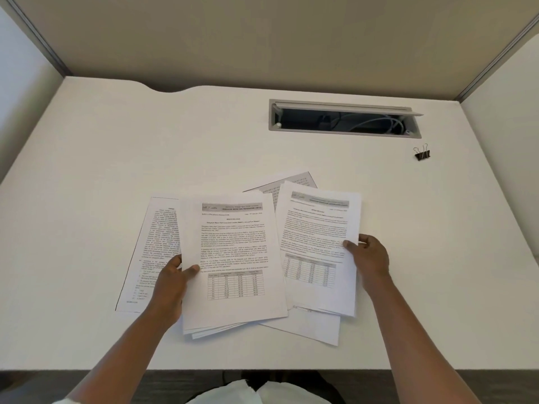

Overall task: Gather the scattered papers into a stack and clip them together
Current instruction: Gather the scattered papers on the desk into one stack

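A person's two hands were at a white worktop [145, 141], where printed papers lay fanned out near its front edge. The left hand [172, 279] had a central sheaf [233, 258] by its left edge, grip closed with the thumb on top. The right hand [369, 256] pinched the right edge of another printed sheet [318, 243], which overlapped the sheaf's right side. One page [151, 243] lay flat at the left, partly under the sheaf. A black binder clip [422, 153] stood well apart at the far right, near an open cable hatch [344, 119].
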